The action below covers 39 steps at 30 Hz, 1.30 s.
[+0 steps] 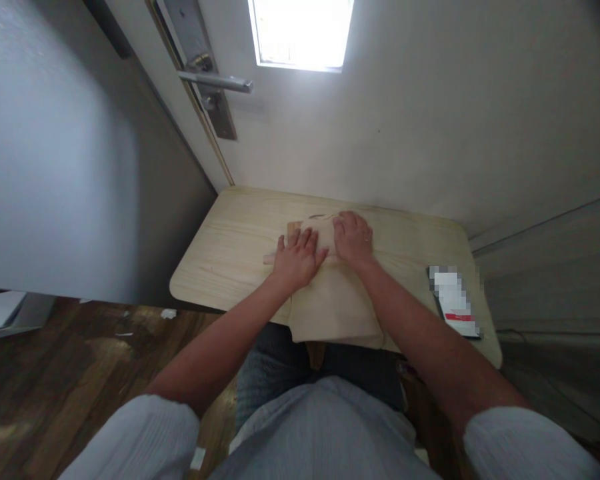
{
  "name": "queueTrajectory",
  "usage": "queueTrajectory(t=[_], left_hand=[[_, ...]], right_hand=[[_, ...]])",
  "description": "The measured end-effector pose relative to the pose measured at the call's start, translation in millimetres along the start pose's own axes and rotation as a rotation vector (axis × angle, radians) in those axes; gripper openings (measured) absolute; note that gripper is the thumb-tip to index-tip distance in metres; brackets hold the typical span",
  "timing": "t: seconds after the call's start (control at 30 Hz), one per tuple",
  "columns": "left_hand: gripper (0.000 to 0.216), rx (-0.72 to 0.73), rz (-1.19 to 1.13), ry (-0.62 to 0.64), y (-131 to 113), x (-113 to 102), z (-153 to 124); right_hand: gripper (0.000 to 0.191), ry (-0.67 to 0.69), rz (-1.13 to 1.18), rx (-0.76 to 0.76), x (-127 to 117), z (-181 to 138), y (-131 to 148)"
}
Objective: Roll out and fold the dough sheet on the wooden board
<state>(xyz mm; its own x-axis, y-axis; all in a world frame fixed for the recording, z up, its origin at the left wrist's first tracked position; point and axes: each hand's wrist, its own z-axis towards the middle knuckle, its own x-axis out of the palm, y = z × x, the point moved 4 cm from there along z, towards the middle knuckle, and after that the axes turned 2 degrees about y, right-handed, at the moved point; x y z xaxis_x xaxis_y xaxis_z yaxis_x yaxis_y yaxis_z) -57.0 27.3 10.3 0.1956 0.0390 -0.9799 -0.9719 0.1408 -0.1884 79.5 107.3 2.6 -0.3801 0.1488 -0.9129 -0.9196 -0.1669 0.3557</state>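
A flat beige sheet-like piece point(335, 310), cloth or paper, lies on a pale wood-grain table point(220, 247) and hangs a little over its front edge. My left hand point(299, 259) rests flat on its left part, fingers spread. On its upper right side lies my right hand point(354, 239), palm down with the fingers stretched out over the edge of the piece. Between and beyond the hands the upper part of the piece shows, with a small dark curved mark at its top. Light brown strips stick out left of my left hand. The palms hide part of the piece.
A phone point(454, 303) lies on the table's right side, its screen blurred out. Behind the table stands a pale door point(405, 120) with a metal handle point(217, 81) and a bright window point(303, 33). Scraps of paper point(169, 313) lie on the wooden floor at left.
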Motion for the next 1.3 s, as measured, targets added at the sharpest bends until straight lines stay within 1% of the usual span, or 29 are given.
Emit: queueTrajectory(t=[0.07, 0.17, 0.4, 0.47, 0.53, 0.6, 0.7, 0.9, 1.07, 1.17, 1.3], left_hand=[[0.059, 0.002, -0.003, -0.006, 0, 0, 1], [0.059, 0.010, 0.003, -0.030, -2, -1, -5], [0.059, 0.064, -0.005, -0.073, -15, -2, -47], [0.060, 0.064, -0.018, -0.090, -18, -1, -55], [0.061, 0.052, -0.025, -0.100, -19, 0, -58], [0.061, 0.045, -0.029, -0.097, -19, 1, -54], [0.060, 0.033, -0.023, -0.089, -17, 0, -41], [0.061, 0.026, 0.006, -0.071, -9, -2, -3], [0.060, 0.020, 0.000, -0.027, -1, -2, 30], [0.059, 0.014, -0.016, -0.005, 4, -1, 46], [0.057, -0.003, -0.029, -0.008, 9, 0, 63]], right_hand=[[0.048, 0.013, -0.035, -0.001, 0, -6, -2], [0.053, 0.016, -0.099, -0.004, -1, -25, -2], [0.058, -0.002, -0.172, -0.034, -15, -84, -1], [0.059, -0.006, -0.184, -0.048, -17, -95, -2], [0.059, -0.013, -0.190, -0.051, -17, -99, -3], [0.058, -0.024, -0.187, -0.047, -14, -96, -4], [0.056, -0.038, -0.169, -0.035, -9, -81, -6], [0.053, 0.013, -0.122, 0.003, -4, -42, -8], [0.053, 0.067, -0.124, 0.023, -6, -10, -7], [0.054, 0.076, -0.110, 0.015, -5, 6, -8], [0.054, 0.065, -0.073, 0.008, -1, 27, -11]])
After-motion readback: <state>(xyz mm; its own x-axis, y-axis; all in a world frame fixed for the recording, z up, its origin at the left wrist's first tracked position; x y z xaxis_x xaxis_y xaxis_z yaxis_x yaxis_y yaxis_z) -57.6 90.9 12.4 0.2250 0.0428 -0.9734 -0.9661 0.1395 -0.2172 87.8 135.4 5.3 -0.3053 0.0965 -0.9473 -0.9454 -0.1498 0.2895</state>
